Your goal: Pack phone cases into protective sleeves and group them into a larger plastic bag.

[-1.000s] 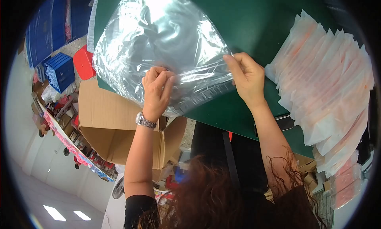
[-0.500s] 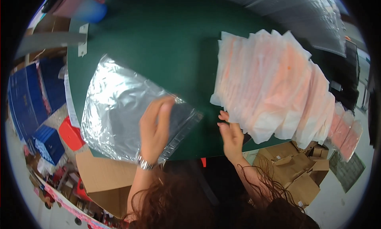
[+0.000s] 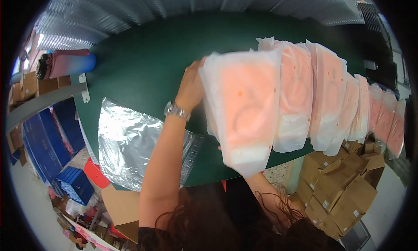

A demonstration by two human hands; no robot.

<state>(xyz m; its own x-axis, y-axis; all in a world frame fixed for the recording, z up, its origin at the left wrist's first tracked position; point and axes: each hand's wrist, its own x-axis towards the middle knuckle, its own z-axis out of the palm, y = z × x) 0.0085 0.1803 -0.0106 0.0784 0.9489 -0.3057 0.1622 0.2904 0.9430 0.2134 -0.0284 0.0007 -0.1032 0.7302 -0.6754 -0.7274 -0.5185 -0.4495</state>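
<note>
- One front packet [image 3: 248, 105], frosted white over orange-pink, stands tall right beside the fingers of the left hand [image 3: 190, 87], above the green table [image 3: 148, 77].
- Behind it, farther to the right of those fingers, runs a row of frosted packets [image 3: 296, 92]: at least four on show, though the overlapping edges spoil an exact count.
- Past the row, well apart from both sets of fingers, three pink packets [image 3: 383, 116] at the right.
- One clear plastic bag [image 3: 124, 140] lies flat, below and left of the left fingers, the left forearm [image 3: 163, 157] crossing over it.
- One wristwatch [image 3: 177, 111], silvery, just behind the left fingers; one pink-and-blue bottle [image 3: 72, 64] sits well off to their left.
- Any writing? Faint dark curves show through the front packet's face, too blurred to read. Cardboard boxes [image 3: 342, 188], down and right of the right fingers, carry small white labels, too small to make out.
- Now the left fingers: up against the front packet's upper left edge, tips tucked out of sight, so how tightly they close cannot be told.
- And the right hand [image 3: 220, 149]: mostly behind that same packet, one bit of fingertip peeping past its lower left edge; apart or clamped, impossible to say.
</note>
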